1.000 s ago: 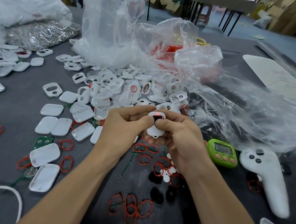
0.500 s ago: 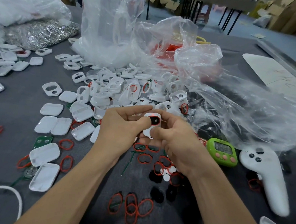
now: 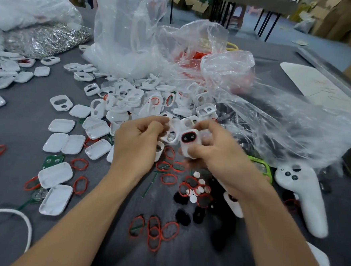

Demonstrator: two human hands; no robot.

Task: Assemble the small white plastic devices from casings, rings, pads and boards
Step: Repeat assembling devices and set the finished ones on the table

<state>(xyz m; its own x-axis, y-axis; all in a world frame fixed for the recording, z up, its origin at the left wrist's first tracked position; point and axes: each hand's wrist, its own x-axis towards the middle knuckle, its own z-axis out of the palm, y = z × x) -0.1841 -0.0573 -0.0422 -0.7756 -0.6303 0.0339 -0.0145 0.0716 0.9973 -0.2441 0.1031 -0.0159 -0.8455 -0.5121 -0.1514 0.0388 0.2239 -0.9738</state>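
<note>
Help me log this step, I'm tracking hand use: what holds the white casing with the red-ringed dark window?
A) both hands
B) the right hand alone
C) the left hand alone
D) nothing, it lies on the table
B: the right hand grips the white casing between thumb and fingers, while the left hand is beside it with a gap between them.

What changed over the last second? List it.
The left hand let go of the white casing and drew off leftward; the right hand alone holds it now. The loose red rings and the white controller stayed put.
</note>
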